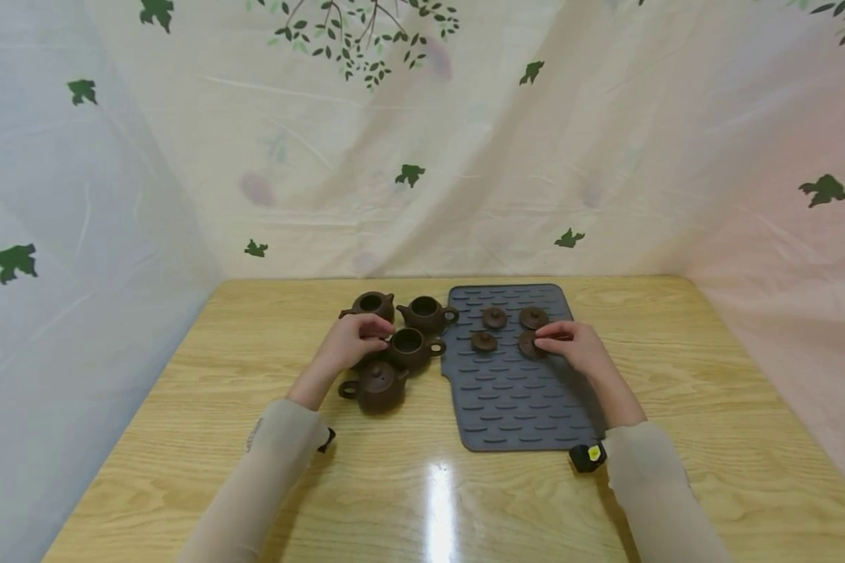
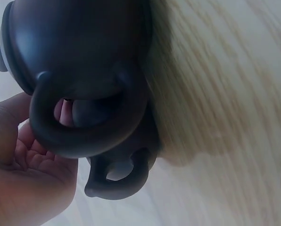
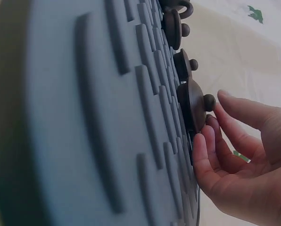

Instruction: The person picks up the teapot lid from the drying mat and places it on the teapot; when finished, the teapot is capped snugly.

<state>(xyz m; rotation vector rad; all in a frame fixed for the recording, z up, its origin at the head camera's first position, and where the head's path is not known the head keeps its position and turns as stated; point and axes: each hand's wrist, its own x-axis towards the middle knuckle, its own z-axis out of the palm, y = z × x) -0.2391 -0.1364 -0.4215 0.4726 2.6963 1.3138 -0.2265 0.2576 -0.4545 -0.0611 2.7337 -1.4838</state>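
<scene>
My left hand (image 1: 355,342) hovers over the left side of a group of dark brown teapots, thumb and fingers apart. Beneath it is a dark body, mostly hidden. Close by stand a lidless teapot (image 1: 410,361) and, nearer me, a lidded teapot (image 1: 380,395). The left wrist view shows that lidded teapot's handle (image 2: 84,150) large, partly covering the fingers. Over on the grey mat (image 1: 500,407), my right hand (image 1: 573,346) is at a brown lid (image 3: 193,106). Its fingers are by the knob and rim, and the thumb appears slightly apart from the knob.
Two more lidless teapots stand behind, one at the back left (image 1: 372,304) and another teapot (image 1: 429,319) beside the mat. Three other lids lie on the mat: a near-left lid (image 1: 484,342), a far-left lid (image 1: 494,317) and a far-right lid (image 1: 533,317). A patterned curtain (image 1: 465,219) hangs behind the table.
</scene>
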